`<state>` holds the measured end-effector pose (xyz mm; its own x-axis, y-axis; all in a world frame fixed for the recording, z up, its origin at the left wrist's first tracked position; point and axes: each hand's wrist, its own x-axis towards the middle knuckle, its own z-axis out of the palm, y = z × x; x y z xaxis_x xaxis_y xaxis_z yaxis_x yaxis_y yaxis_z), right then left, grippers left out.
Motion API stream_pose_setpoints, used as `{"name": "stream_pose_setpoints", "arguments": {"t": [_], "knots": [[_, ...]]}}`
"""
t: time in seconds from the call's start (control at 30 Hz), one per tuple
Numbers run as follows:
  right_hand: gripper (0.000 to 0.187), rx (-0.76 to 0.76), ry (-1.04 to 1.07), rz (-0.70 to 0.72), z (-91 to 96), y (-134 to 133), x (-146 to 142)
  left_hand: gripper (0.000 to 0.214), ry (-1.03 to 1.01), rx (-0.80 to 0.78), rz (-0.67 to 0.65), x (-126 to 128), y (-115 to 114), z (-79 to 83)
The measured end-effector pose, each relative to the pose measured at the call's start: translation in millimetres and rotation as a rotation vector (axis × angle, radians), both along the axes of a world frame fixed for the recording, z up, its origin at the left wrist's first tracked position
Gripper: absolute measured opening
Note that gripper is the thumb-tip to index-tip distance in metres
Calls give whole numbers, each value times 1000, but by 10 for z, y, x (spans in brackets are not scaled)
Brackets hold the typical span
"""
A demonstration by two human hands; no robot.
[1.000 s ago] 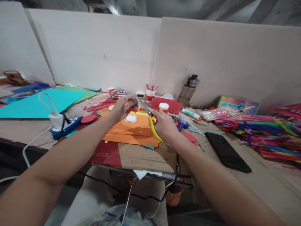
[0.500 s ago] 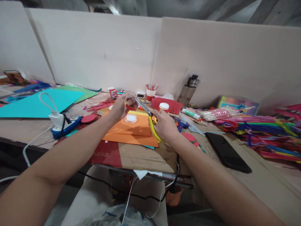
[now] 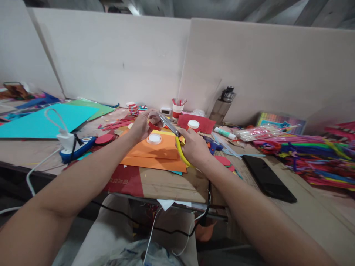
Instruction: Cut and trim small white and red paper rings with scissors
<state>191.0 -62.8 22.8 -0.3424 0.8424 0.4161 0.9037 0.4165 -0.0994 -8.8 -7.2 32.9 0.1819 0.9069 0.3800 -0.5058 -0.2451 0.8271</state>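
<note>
My left hand [image 3: 142, 125] grips a clear plastic cup [image 3: 154, 115] with a red band around its rim, its open side turned toward me. In my right hand [image 3: 195, 145] is a pair of scissors [image 3: 181, 149] with yellow handles. Their metal blades point up and left, and the tips reach the cup's right edge; whether they touch it I cannot tell. Below the cup, a round white lid [image 3: 154, 139] lies on orange sheets of paper [image 3: 158, 150]. Just beyond my right hand stands a small red container with a white top [image 3: 193, 125].
A blue power strip [image 3: 77, 149] with a white plug sits left, near turquoise card [image 3: 52, 118]. On the right are a black phone [image 3: 268, 178], a glue stick [image 3: 225, 133] and bundled pipe cleaners [image 3: 318, 157]. A bottle [image 3: 223, 105] leans near the white partition. Cables hang at the table's front edge.
Hardly anything differs. Both hands, the cup and the scissors keep nearly the same place; the whole view has shifted very slightly.
</note>
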Motion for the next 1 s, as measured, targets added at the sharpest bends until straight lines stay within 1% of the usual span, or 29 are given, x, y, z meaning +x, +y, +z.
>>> {"name": "stream_pose_setpoints", "arguments": {"t": [0.1, 0.23, 0.43, 0.6, 0.67, 0.77, 0.87, 1.0], "knots": [[41, 10, 5, 7, -9, 13, 4, 27, 26, -12, 35, 6, -25, 10], [44, 12, 4, 17, -23, 28, 9, 20, 86, -19, 95, -4, -36, 8], [44, 11, -4, 9, -13, 24, 13, 22, 136, 43, 78, -56, -3, -24], [39, 19, -13, 21, -19, 26, 15, 22, 184, 38, 91, -73, 18, -33], [39, 14, -14, 8, -24, 30, 17, 22, 166, 44, 100, -76, 20, -27], [39, 10, -12, -4, -25, 34, 22, 22, 104, 81, 147, -82, 24, -18], [40, 25, -9, 3, -20, 27, 22, 21, 108, 104, 180, -88, 30, -19], [40, 23, 3, 9, -20, 12, 15, 21, 116, 64, 163, -74, 21, -34]]}}
